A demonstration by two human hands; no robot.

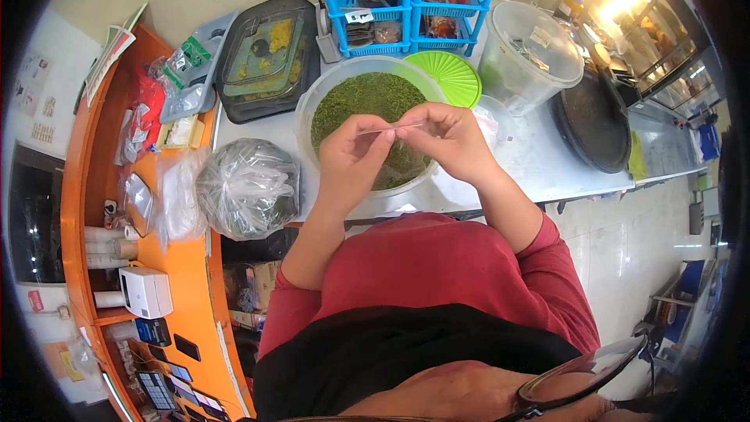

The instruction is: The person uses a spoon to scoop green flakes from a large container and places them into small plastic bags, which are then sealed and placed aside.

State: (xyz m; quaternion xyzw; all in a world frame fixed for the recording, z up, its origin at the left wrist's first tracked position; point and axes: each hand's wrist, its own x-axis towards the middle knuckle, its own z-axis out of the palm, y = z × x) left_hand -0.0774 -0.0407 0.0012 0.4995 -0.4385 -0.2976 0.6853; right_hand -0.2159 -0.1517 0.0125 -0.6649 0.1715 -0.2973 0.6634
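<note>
Both my hands meet over a translucent round plastic tub (303, 106), fingertips pinching the top edge of a clear plastic bag (413, 124). My left hand (355, 151) grips it from the left, and my right hand (454, 139) from the right, thumbs nearly touching. The bag's see-through film hangs below the fingers; how far down it reaches is hard to see. Finely chopped green leaves (366, 97) fill the tub's bottom, partly hidden by my hands. A ribbed lime-green lid (450, 73) lies behind the tub's right rim.
Left of the tub sit a knotted clear bag of dark green contents (249, 187) and a black-lidded container with yellow food (266, 58). Blue stacked baskets (369, 9) stand behind. To the right are a tall clear bucket (527, 61) and a black round tray (592, 123).
</note>
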